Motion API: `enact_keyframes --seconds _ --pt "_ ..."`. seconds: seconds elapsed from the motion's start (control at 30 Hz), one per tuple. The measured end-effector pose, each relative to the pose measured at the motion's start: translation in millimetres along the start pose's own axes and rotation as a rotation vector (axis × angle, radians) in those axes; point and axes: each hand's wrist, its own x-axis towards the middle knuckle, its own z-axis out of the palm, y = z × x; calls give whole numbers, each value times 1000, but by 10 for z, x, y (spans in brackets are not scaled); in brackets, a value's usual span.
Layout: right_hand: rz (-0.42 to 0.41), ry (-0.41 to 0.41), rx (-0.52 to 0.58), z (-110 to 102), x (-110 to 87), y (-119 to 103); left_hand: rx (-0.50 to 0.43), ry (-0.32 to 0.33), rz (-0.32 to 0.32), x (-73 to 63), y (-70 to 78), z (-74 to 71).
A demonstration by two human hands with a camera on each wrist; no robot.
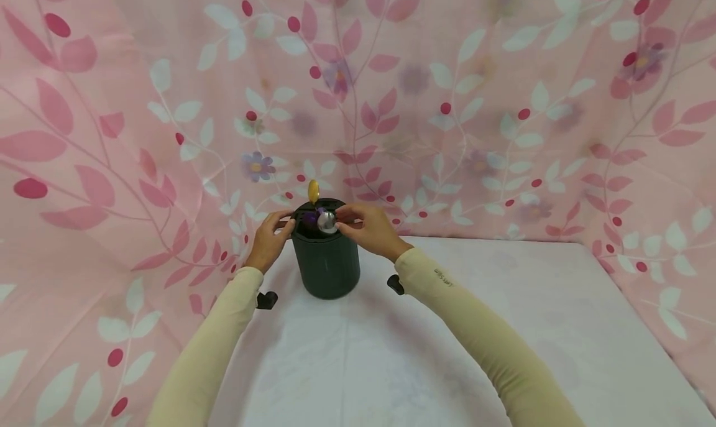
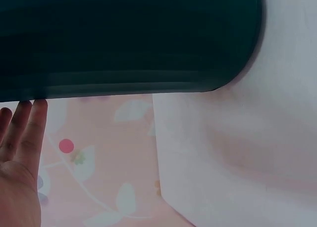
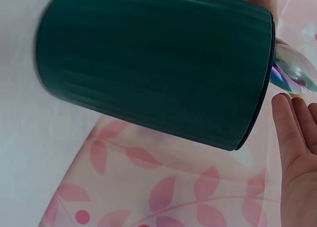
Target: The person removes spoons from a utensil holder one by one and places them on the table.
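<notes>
A dark green utensil holder (image 1: 329, 268), round and tall, stands upright on the table. Out of its top rise a gold spoon (image 1: 314, 191), a spoon with a round silver bowl (image 1: 327, 222) and something purple (image 1: 310, 218). My left hand (image 1: 270, 239) holds the holder at its left rim; in the left wrist view, straight fingers (image 2: 34, 123) reach its dark side. At the right rim my right hand (image 1: 369, 229) pinches the edge of the silver spoon's bowl between thumb and fingers. The right wrist view shows the fingertips close by the shiny bowl (image 3: 295, 64), with the thumb hidden.
A white cloth covers the table (image 1: 475, 315). Pink flowered fabric (image 1: 414, 104) hangs close behind the holder and along both sides. Small black pieces (image 1: 267, 300) sit at both wrists, by the cream sleeves (image 1: 470, 321).
</notes>
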Motion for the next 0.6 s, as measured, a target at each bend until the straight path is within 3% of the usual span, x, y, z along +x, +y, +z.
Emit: enact_keyframes --seconds 0.6 --pt "1 -12 -3 65 30 27 11 -8 7 -5 27 -20"
